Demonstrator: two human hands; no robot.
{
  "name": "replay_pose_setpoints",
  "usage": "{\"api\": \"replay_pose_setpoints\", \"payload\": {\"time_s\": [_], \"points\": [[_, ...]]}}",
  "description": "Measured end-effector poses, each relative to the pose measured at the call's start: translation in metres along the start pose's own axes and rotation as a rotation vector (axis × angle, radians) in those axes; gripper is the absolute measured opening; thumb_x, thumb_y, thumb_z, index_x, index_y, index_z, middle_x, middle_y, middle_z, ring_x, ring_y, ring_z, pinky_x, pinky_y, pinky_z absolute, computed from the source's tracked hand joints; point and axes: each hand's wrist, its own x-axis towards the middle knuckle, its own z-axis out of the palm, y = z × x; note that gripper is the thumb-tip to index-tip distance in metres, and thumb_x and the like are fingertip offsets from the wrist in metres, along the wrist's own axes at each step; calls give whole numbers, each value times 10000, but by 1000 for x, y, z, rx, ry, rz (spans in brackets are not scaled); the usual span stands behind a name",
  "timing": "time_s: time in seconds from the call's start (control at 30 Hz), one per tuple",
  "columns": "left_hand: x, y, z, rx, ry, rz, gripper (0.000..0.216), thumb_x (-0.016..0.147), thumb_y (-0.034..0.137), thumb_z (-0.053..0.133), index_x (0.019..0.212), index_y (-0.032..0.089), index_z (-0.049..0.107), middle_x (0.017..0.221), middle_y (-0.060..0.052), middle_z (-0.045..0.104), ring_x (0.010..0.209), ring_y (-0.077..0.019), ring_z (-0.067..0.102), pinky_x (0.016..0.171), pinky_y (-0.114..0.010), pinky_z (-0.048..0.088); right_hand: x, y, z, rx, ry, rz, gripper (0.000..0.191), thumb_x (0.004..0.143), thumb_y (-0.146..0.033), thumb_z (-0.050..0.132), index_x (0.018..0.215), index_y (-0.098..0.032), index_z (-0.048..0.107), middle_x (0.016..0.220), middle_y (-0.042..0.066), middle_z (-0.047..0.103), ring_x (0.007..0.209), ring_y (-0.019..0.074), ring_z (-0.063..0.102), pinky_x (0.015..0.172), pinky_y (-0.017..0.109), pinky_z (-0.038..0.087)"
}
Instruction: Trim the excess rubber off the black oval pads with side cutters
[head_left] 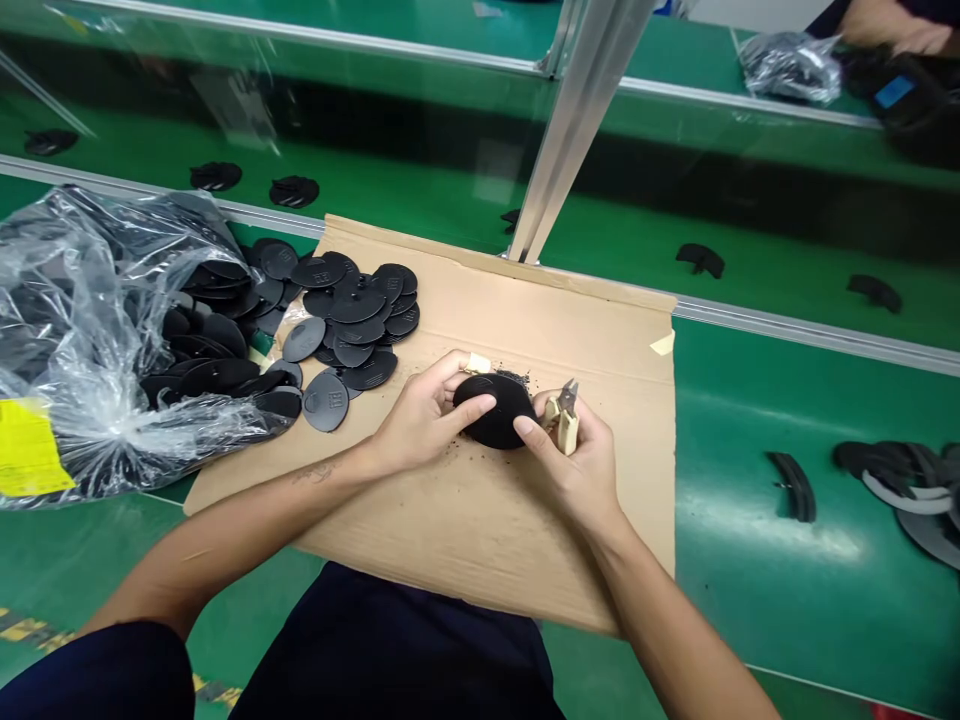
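Over the cardboard sheet (pixel 450 540), both hands grip a black oval plastic disc (pixel 495 415). My left hand (pixel 424 415) pinches its left edge, thumb on top and a pale wrap around one finger. At the disc's right edge is the thumb of my right hand (pixel 581 460). A pair of side cutters (pixel 568 415) with pale yellow handles also sits in my right hand, jaws pointing away from me. Small black scraps (pixel 514 379) lie on the cardboard just behind the disc. To the left, a pile of similar black discs (pixel 360 310) rests on the sheet.
A clear plastic bag (pixel 97 330) full of black discs spills open at the left. An upright metal post (pixel 577 130) rises behind the cardboard. On the green bench at right lie a curved black part (pixel 793 487) and stacked discs (pixel 911 485). Another person's arm (pixel 892 25) shows far right.
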Motion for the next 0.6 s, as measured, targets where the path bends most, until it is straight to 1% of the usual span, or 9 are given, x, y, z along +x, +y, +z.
{"api": "replay_pose_setpoints", "payload": {"time_s": [0.07, 0.13, 0.2, 0.27, 0.3, 0.37, 0.43, 0.53, 0.6], "points": [[-1, 0, -1, 74, 4, 92, 239, 955, 389, 693, 1077, 198, 617, 974, -33, 754, 885, -155, 750, 777, -216, 599, -1, 1, -1, -55, 16, -70, 233, 894, -412, 715, 853, -223, 584, 694, -37, 500, 588, 115, 437, 569, 261, 411], [-3, 1, -2, 193, -3, 224, 233, 958, 310, 696, 1155, 200, 636, 1060, -41, 770, 961, -157, 766, 839, -210, 614, -1, 3, -2, -139, 52, -182, 180, 898, -377, 724, 929, -223, 637, 785, 1, 612, 671, 147, 553, 635, 287, 482], [-5, 0, -3, 294, -23, 380, 313, 957, 263, 700, 1254, 191, 632, 1098, -53, 779, 998, -162, 774, 896, -224, 624, 0, 6, -4, -212, 59, -337, 137, 897, -314, 735, 975, -224, 665, 881, 38, 690, 769, 181, 640, 705, 320, 532], [-4, 0, -4, 333, -50, 492, 398, 964, 243, 693, 1344, 167, 604, 1092, -73, 787, 997, -166, 778, 932, -250, 630, 1, 10, -6, -242, 33, -497, 83, 904, -208, 713, 975, -227, 673, 902, 48, 722, 799, 188, 682, 718, 327, 557], [-4, 0, -4, 336, -62, 531, 410, 965, 238, 694, 1357, 157, 604, 1080, -82, 791, 988, -167, 778, 936, -260, 630, 2, 12, -6, -246, 21, -564, 103, 905, -156, 694, 975, -229, 674, 897, 47, 729, 798, 185, 694, 708, 323, 564], [-2, 2, -5, 332, -74, 582, 359, 960, 244, 705, 1302, 151, 651, 1052, -93, 793, 958, -166, 772, 904, -267, 631, 2, 15, -6, -252, 13, -665, 169, 901, -88, 664, 989, -232, 673, 901, 48, 738, 798, 180, 708, 694, 319, 576], [1, 4, -6, 329, -91, 623, 271, 956, 266, 712, 1201, 148, 704, 1020, -101, 787, 936, -169, 758, 853, -270, 627, 1, 17, -5, -256, 13, -729, 201, 896, -67, 653, 1004, -235, 671, 908, 51, 746, 803, 184, 718, 698, 330, 589], [2, 6, -7, 344, -100, 672, 218, 960, 269, 706, 1136, 141, 724, 963, -103, 777, 891, -169, 738, 794, -280, 613, 1, 18, -4, -257, 18, -768, 219, 887, -62, 654, 1020, -235, 667, 910, 51, 753, 780, 182, 718, 694, 337, 593], [2, 7, -8, 359, -75, 716, 200, 949, 244, 719, 1118, 138, 724, 919, -96, 775, 856, -166, 728, 772, -281, 603, 1, 17, -4, -256, 10, -770, 227, 880, -57, 654, 1028, -229, 665, 919, 57, 755, 776, 179, 716, 688, 331, 590]]}}
